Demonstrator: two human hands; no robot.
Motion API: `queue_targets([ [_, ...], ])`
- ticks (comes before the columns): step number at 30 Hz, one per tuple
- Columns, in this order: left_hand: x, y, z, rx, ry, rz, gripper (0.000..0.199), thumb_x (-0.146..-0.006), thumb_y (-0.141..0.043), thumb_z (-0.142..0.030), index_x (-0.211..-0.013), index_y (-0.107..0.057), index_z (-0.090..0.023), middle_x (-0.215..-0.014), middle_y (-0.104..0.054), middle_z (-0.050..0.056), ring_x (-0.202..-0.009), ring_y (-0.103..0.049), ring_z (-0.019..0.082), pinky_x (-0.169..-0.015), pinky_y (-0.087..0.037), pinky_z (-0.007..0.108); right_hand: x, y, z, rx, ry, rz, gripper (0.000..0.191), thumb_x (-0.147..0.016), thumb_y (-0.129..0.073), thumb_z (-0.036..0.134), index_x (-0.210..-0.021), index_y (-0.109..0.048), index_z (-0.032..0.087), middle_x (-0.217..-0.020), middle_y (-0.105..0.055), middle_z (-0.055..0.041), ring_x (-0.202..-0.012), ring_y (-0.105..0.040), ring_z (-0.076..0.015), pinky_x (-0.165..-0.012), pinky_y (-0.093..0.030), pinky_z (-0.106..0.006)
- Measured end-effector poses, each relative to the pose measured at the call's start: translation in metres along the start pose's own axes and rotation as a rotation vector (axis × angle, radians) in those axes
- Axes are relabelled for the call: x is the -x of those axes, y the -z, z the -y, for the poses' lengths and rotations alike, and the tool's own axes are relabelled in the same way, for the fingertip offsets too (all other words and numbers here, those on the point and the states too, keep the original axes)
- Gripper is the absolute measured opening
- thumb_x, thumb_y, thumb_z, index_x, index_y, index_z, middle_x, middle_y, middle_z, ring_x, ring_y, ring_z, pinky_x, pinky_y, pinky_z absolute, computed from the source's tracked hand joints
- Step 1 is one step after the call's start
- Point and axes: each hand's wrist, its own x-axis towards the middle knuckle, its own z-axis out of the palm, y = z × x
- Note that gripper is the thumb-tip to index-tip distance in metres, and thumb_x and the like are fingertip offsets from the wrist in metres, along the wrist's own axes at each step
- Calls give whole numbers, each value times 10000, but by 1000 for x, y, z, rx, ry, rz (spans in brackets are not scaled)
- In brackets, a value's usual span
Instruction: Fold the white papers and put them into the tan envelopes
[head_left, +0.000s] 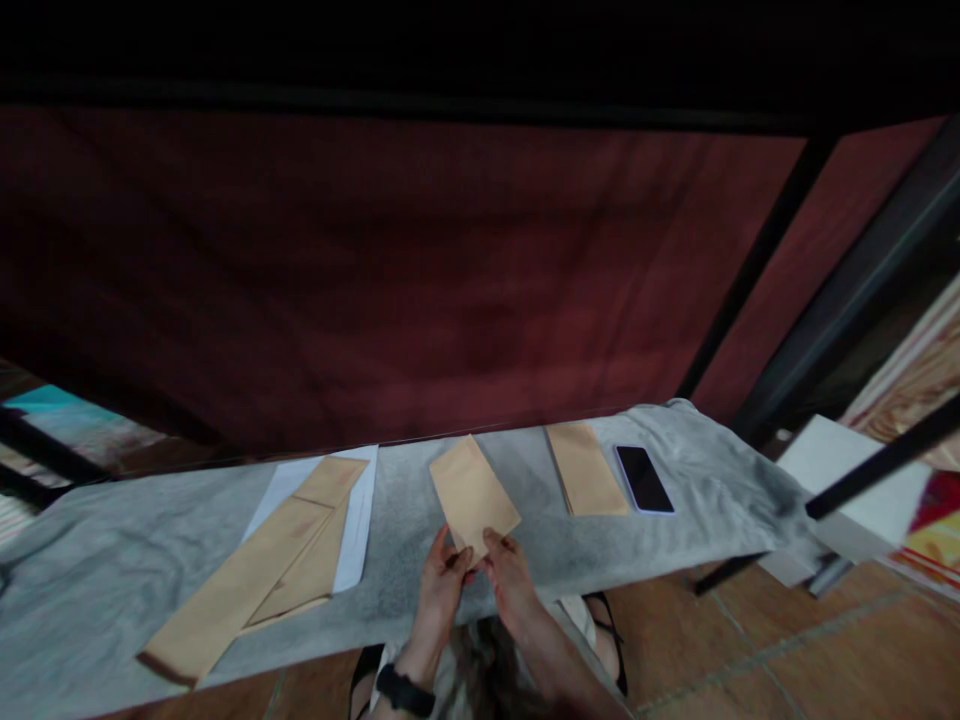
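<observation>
Both forearms are being reached forward from the bottom of the view, with the wrists being held near each other over the near edge of the grey cloth (405, 500). The left hand (444, 565) is being angled inward, a dark watch (405, 690) being worn at its wrist, and the right hand (508, 568) is being turned in to meet it. One brown paper piece (474, 492) is being pinched at its near end by both hands, thumbs on top and fingers curled below (how far the fingers are being tucked under cannot be told). It is being held at a slant over the middle of the cloth, its far end being pointed away and slightly to the left

To the right, one small stack of brown paper (589, 470) is being supported by the cloth, at least two layers being shown at its edge, and one phone (645, 480) is being kept just beside it, screen up. To the left, at least two longer brown pieces (247, 580) are being overlapped, and white paper (360, 530) is being partly covered by them. Behind, a dark red drape (450, 280) is being hung beyond the cloth
</observation>
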Motion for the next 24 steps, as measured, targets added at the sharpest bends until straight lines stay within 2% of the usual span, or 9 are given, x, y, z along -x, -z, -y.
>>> queue_targets([
  [3,-7,18,4,-140,-51,-30,833,-669,-783,-344,-1412,-497,-99,-647,-676,-16,-533,-626,182,-512,-484,273,4,16,-6,171,-108,70,512,-636,-769,679,-772,-691,191,-686,-704,-27,-616,-656,-192,-615,-584,-342],
  [6,-12,37,5,-445,-188,-92,623,-738,-663,-246,-1347,-586,-138,-776,-725,36,-669,-687,221,-624,-552,323,4,35,-3,324,-131,104,447,-711,-734,639,-772,-718,196,-672,-707,-30,-606,-661,-211,-614,-590,-370],
  [9,-8,47,7,-802,-360,-151,546,-790,-528,-129,-1328,-614,-147,-1123,-728,127,-970,-708,238,-873,-558,354,4,47,0,663,159,137,379,-925,-554,520,-1032,-759,219,-1027,-774,-83,-990,-713,-260,-937,-562,-423],
  [11,-1,47,10,-1011,-440,-141,525,-846,-455,-100,-1348,-600,-146,-1208,-699,140,-1049,-689,222,-935,-536,344,3,50,-1,1023,464,230,399,-1008,-437,393,-1288,-679,244,-1335,-683,-76,-1271,-602,-252,-1119,-446,-446],
  [13,6,44,13,-1212,-497,-165,489,-906,-405,-109,-1348,-606,-162,-1249,-686,142,-1114,-664,234,-970,-520,369,4,51,-6,1317,671,340,430,-1032,-411,323,-1427,-571,272,-1486,-568,-43,-1390,-499,-230,-1191,-361,-462],
  [16,5,36,18,-1470,-566,-210,457,-963,-410,-200,-1377,-599,-159,-1440,-583,169,-1325,-536,320,-1082,-442,491,6,55,-16,1537,807,422,451,-1039,-443,316,-1485,-498,283,-1541,-501,-24,-1412,-473,-209,-1217,-318,-456],
  [18,-6,30,20,-1551,-599,-111,490,-996,-410,-297,-1451,-537,-164,-1555,-475,152,-1442,-413,335,-1155,-363,533,7,58,-22,1591,851,427,468,-1042,-441,318,-1506,-468,264,-1551,-484,-34,-1419,-464,-210,-1224,-298,-456],
  [21,-33,20,20,-1571,-601,82,545,-1039,-319,-354,-1553,-392,-188,-1626,-376,102,-1517,-299,279,-1222,-268,521,7,61,-26,1625,872,397,488,-1047,-420,321,-1527,-436,230,-1542,-493,-46,-1432,-447,-213,-1237,-261,-463],
  [24,-67,11,14,-1563,-581,159,565,-1052,-254,-354,-1589,-304,-184,-1660,-303,73,-1547,-219,239,-1255,-199,498,6,61,-27,1635,861,396,496,-1046,-423,326,-1532,-424,226,-1537,-499,-38,-1429,-448,-204,-1243,-250,-451],
])
